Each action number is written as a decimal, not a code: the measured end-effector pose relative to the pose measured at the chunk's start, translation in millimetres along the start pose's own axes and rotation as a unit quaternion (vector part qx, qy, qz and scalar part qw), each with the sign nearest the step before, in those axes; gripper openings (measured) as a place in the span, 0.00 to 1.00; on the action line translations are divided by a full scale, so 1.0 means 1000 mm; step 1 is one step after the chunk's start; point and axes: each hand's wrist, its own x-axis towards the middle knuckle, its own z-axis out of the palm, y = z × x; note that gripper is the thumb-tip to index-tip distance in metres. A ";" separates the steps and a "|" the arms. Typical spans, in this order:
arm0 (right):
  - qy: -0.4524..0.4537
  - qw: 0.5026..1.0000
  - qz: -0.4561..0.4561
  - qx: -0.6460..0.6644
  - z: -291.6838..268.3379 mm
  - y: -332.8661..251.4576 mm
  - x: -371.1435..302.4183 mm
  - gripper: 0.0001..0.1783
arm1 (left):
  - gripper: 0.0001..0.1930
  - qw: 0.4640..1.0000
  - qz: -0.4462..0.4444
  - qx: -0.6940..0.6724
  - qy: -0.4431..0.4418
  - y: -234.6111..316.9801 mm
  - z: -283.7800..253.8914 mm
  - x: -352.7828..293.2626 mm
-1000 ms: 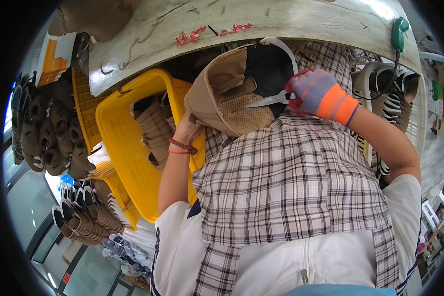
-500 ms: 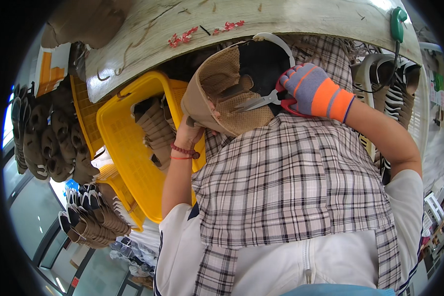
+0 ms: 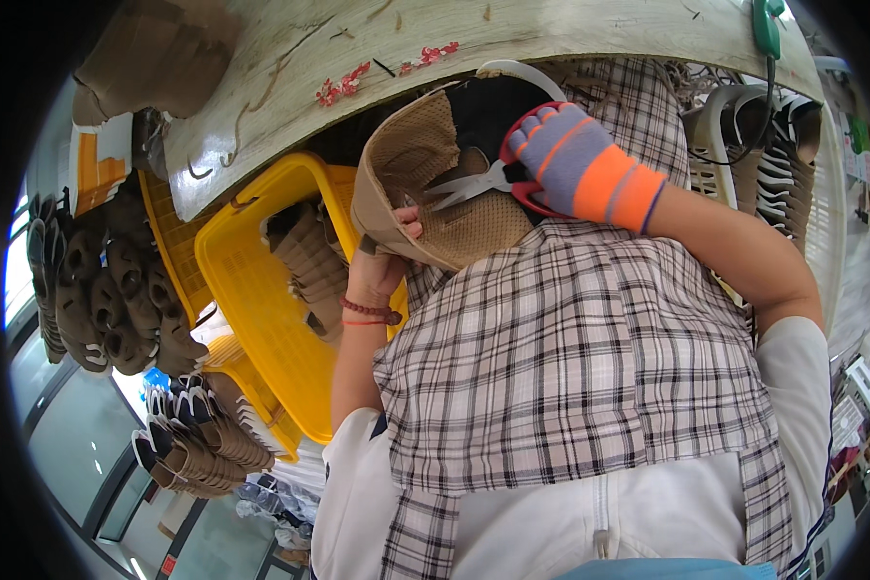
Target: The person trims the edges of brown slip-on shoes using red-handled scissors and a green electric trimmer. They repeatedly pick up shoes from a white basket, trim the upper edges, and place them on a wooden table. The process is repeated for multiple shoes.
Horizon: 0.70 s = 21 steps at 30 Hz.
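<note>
My left hand [image 3: 379,274] grips a tan, textured shoe upper [image 3: 382,174] by its lower left edge; the fingertips show inside, the thumb side lies outside. The upper has a black lining [image 3: 488,111] and a pale curved rim at its top. In its orange and grey glove, my right hand [image 3: 590,166] is closed round red-handled scissors [image 3: 476,186]. Their blades are parted and reach into the hollow of the upper, close to my left fingertips. Whether the blades touch the material or a thread, I cannot tell.
A pale worktable [image 3: 300,92] with red scraps and thread bits lies ahead. A yellow basket [image 3: 261,319] holding stacked uppers stands at my left, beside more brown shoe parts [image 3: 106,300]. On the right are a white basket [image 3: 710,145] with uppers and a green corded tool [image 3: 768,29].
The scissors and my right hand have shifted left and slightly up, and the blades look farther apart. More of my left fingertips shows inside the upper. The whole view has shifted a little.
</note>
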 end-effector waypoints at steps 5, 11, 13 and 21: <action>0.021 0.999 -0.020 -0.024 0.004 -0.014 0.020 0.13 | 0.14 1.000 0.003 -0.012 -0.004 0.001 -0.005 -0.001; -0.074 0.995 0.037 0.057 0.002 0.002 0.013 0.16 | 0.14 1.000 -0.006 -0.015 -0.003 -0.002 -0.007 0.005; -0.107 0.982 0.088 0.128 0.000 0.023 0.000 0.19 | 0.15 1.000 -0.008 -0.012 -0.005 -0.004 -0.010 0.005; -0.081 0.994 0.038 0.055 0.010 0.050 -0.018 0.24 | 0.19 0.998 0.024 0.057 -0.016 0.002 0.001 0.003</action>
